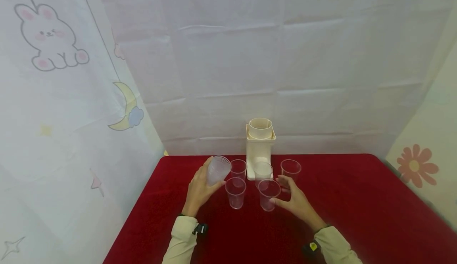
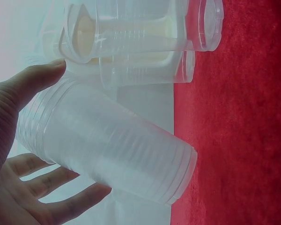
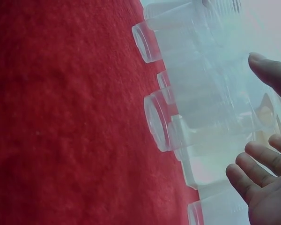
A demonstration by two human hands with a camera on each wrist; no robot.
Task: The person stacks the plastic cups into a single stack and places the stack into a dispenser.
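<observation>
My left hand [image 1: 200, 186] grips a stack of nested clear plastic cups [image 2: 117, 136], tilted in the air to the left of the standing cups. The thumb lies along the rims on one side, with the fingers on the other. My right hand [image 1: 296, 202] is by the front right cup [image 1: 267, 200], thumb and fingers spread apart, and holds nothing. In the right wrist view its fingers [image 3: 253, 178] are loosely extended. To the left stands the front left cup [image 1: 235, 196]. Behind are a back left cup [image 1: 238, 165], a middle cup [image 1: 263, 171] and a back right cup [image 1: 290, 165].
A cream plastic stand with a round tube on top [image 1: 260, 149] is at the table's back edge, just behind the middle cup. Red cloth covers the table [image 1: 357, 200]. A pale sheet [image 1: 221, 73] hangs behind, with printed sheets at both sides.
</observation>
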